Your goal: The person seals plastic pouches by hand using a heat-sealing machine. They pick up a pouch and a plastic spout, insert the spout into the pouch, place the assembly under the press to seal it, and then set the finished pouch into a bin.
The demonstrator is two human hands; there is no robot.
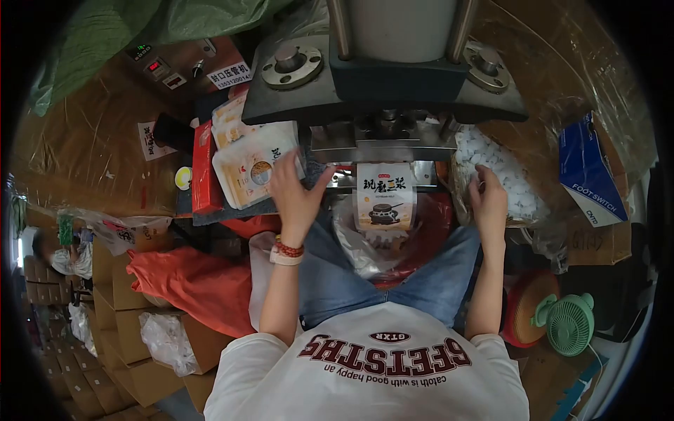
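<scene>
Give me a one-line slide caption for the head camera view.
Seated at a sealing press, left hand touches stacked pouches while right hand reaches into a bag of white pieces.

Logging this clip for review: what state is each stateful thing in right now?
Left hand: open, fingers on the stack of white printed pouches.
Right hand: reaching into the clear bag of small white pieces.
White printed pouch: upright under the grey press machine.
Small green fan: cannot tell if running.

Both arms fwd: left hand fingers spread, right hand fingers curled, w/ wrists straight.
</scene>
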